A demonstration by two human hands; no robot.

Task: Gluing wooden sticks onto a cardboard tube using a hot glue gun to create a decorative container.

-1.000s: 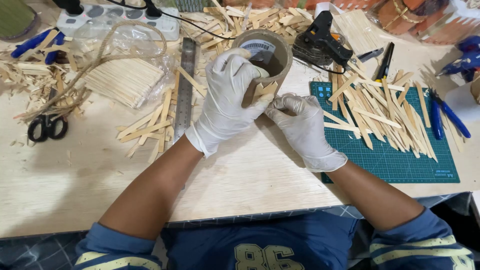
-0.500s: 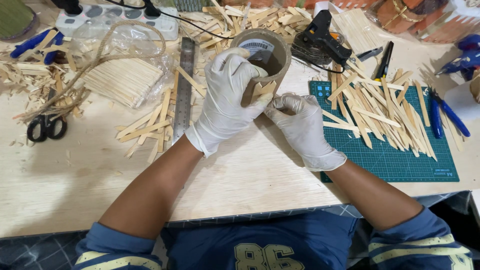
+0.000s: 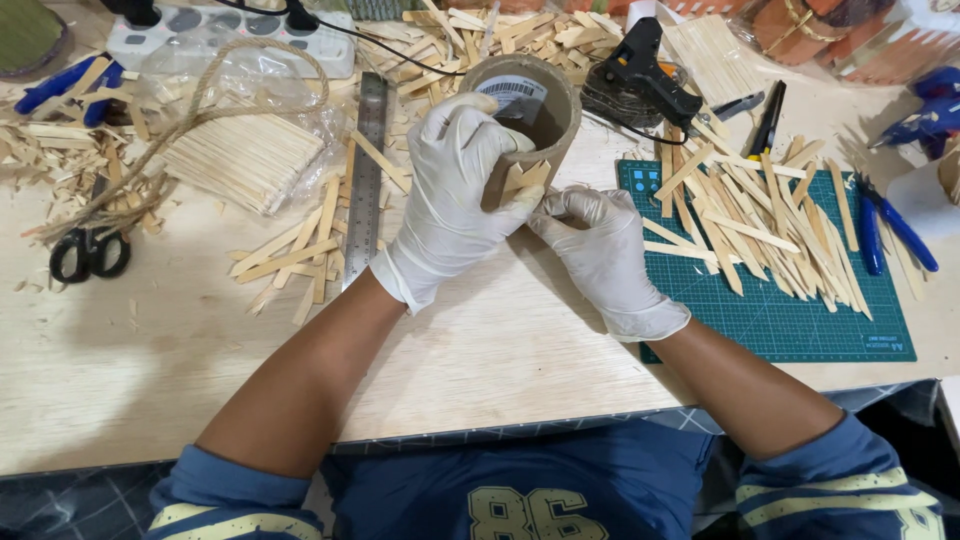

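Observation:
A brown cardboard tube (image 3: pixel 545 105) stands on the wooden table (image 3: pixel 180 360), with a few pale wooden sticks (image 3: pixel 528 180) stuck to its near side. My left hand (image 3: pixel 455 185), in a white glove, wraps over the tube's rim and grips it. My right hand (image 3: pixel 595 245), also gloved, has its fingertips pinched against the lower edge of the sticks on the tube.
A green cutting mat (image 3: pixel 790 300) at the right holds several loose sticks. A black glue gun (image 3: pixel 645 65) lies behind the tube. A steel ruler (image 3: pixel 366 170), a bag of sticks (image 3: pixel 240 150), rope, black scissors (image 3: pixel 88 255) and a power strip (image 3: pixel 200 30) sit at the left.

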